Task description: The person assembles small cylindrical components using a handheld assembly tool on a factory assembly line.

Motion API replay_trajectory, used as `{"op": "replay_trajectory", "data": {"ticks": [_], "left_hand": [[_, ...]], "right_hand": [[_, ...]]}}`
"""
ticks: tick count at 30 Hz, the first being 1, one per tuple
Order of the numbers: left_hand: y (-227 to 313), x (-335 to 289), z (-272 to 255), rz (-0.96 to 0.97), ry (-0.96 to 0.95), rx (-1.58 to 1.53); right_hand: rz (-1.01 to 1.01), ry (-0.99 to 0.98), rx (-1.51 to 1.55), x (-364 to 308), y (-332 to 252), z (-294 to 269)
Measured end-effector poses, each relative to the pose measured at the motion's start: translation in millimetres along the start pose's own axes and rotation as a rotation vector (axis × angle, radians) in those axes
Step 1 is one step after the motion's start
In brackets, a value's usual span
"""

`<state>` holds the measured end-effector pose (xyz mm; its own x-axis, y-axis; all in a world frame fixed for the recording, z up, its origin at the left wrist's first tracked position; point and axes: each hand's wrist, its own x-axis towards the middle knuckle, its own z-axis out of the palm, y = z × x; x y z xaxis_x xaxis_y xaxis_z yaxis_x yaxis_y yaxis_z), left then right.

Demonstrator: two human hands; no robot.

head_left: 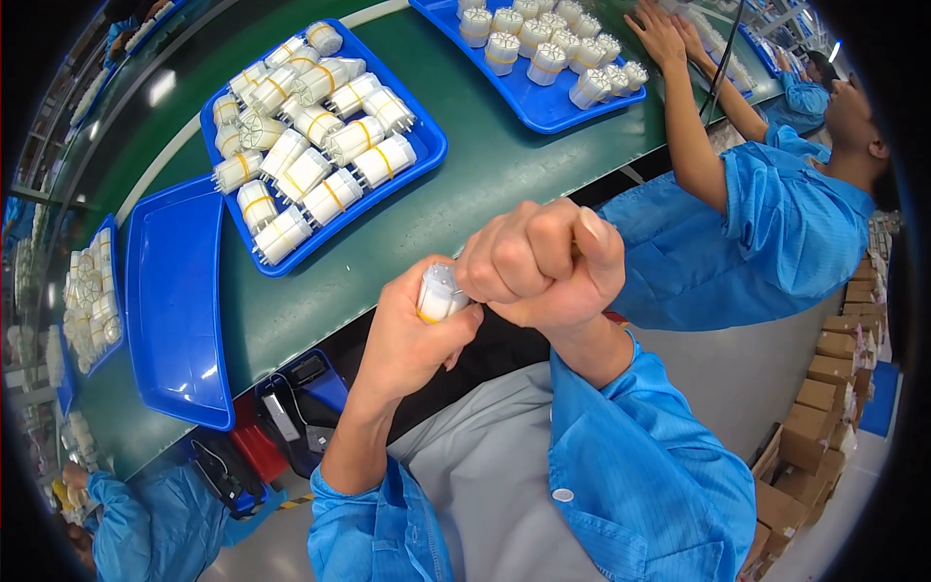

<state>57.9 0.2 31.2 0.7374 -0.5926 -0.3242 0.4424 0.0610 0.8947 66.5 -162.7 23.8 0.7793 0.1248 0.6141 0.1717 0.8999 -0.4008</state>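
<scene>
My left hand (400, 335) is closed around a white cylindrical bundle (441, 299) with a yellow rubber band and a clear, ribbed end turned upward. Right beside that end, my right hand (541, 260) is curled into a fist, its fingertips touching or nearly touching the bundle. Whatever the right fingers grip is hidden. Beyond my hands, a blue tray (433, 155) is heaped with similar white banded bundles (332, 194), some with thin prongs at their ends.
Another blue tray (567, 118) of upright bundles stands farther right on the green table (465, 175). A bare blue tray (176, 291) lies at left. One co-worker (766, 204) sits close on my right, another (160, 519) at lower left. Cardboard boxes (810, 427) line the floor at right.
</scene>
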Motion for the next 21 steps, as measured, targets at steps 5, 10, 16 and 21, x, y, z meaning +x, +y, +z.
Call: {"op": "replay_trajectory", "data": {"ticks": [5,10,16,21], "left_hand": [[-14,-1,1,0.132,0.032,-0.139],[-3,-6,9,0.114,0.09,-0.029],[-10,-8,6,0.146,0.196,0.17],[-9,-9,6,0.122,0.235,0.287]], "right_hand": [[-0.017,0.069,0.066,-2,-8,4],[-0.094,0.002,-0.025,0,-5,17],[-0.034,0.023,-0.161,1,-2,20],[-0.007,0.022,-0.135,-3,1,17]]}}
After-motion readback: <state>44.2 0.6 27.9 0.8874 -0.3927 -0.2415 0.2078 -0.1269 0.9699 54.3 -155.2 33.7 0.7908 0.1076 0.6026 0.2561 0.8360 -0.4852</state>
